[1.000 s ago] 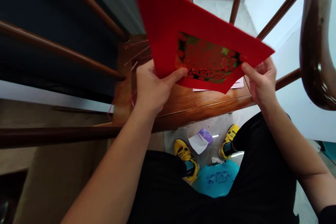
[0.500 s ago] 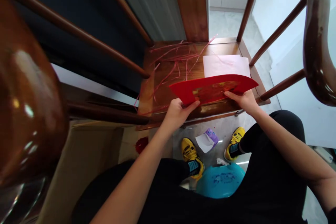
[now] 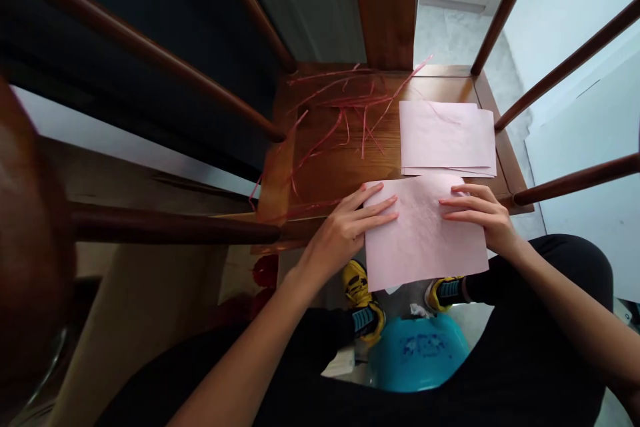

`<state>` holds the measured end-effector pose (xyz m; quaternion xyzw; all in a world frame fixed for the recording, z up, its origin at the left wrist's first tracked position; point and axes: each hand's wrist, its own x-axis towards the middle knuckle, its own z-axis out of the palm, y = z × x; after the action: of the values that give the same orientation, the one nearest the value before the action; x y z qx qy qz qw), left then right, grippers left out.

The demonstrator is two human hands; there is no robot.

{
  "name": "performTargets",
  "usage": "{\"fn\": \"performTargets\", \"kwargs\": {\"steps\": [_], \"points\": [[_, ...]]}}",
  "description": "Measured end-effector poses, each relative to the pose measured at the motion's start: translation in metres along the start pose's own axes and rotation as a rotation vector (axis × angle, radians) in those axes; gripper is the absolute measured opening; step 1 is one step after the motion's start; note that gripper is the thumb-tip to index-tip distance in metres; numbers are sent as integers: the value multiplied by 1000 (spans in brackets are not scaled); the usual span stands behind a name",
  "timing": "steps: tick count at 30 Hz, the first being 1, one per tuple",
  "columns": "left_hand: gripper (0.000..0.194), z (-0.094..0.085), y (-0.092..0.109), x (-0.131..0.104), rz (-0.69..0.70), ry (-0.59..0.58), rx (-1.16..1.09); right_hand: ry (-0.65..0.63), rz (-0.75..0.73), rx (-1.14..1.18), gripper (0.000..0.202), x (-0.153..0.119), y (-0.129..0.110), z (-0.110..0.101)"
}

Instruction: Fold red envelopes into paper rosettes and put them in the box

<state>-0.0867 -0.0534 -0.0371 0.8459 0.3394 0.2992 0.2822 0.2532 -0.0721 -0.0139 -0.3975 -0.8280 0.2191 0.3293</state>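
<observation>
A thin, pale pink sheet [image 3: 425,250], roughly rectangular, is placed across the front edge of the bench [image 3: 340,177], its near part jutting out over the floor. A finely wrinkled, embossed patch is seen in its middle; the far right corner is slightly lifted in a curl. Its left side is covered by the outstretched fingers of the left hand [image 3: 345,230], its right side by those of the right hand [image 3: 493,220]. Both thumbs are hidden, so whether the paper is pinched from below cannot be told.

The bench is made of glossy brown, grained wood and is flanked by round wooden rods [image 3: 575,61]. Smooth pink papers [image 3: 445,137] are stacked just behind the sheet, their edges slightly offset. Thin reddish strands [image 3: 357,103] are scattered, tangled, to the left. The yellow shoes [image 3: 356,285] are partly blocked by the overhanging paper. Below, a turquoise, rounded object [image 3: 425,373] with dark blue print is seen between the legs.
</observation>
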Motion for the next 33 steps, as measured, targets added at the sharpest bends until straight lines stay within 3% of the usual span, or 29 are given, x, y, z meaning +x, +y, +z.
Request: {"fn": "performTargets", "kwargs": {"steps": [2, 5, 10, 13, 15, 18, 20, 24, 26, 29, 33], "points": [[61, 2, -7, -4, 17, -39, 103, -83, -56, -105, 51, -6, 11, 0], [64, 0, -10, -4, 21, -84, 186, -197, -69, -231, 64, -10, 20, -6], [79, -7, -4, -7, 77, -145, 251, -255, -111, -270, 87, -18, 18, -18], [83, -6, 3, -16, 108, -172, 222, -275, -85, -217, 82, -22, 14, -18], [68, -3, 9, -20, 121, -153, 193, -266, -62, -185, 73, -23, 11, -16], [32, 1, 18, -17, 63, -39, 151, -193, -48, -111, 51, -20, 6, -10], [17, 2, 25, -10, -59, 37, 115, -80, 51, -74, 25, -14, 3, -3], [24, 1, 33, 8, -360, 103, 66, 147, 443, -53, 10, -1, -3, 12], [24, -1, 34, 15, -487, 102, 50, 211, 560, 6, 22, 5, -6, 18], [26, -1, 33, 21, -581, 85, 65, 262, 604, -10, 23, 11, -10, 23], [29, 1, 31, 27, -585, 99, 122, 242, 559, -219, 14, 15, -12, 27]]}}
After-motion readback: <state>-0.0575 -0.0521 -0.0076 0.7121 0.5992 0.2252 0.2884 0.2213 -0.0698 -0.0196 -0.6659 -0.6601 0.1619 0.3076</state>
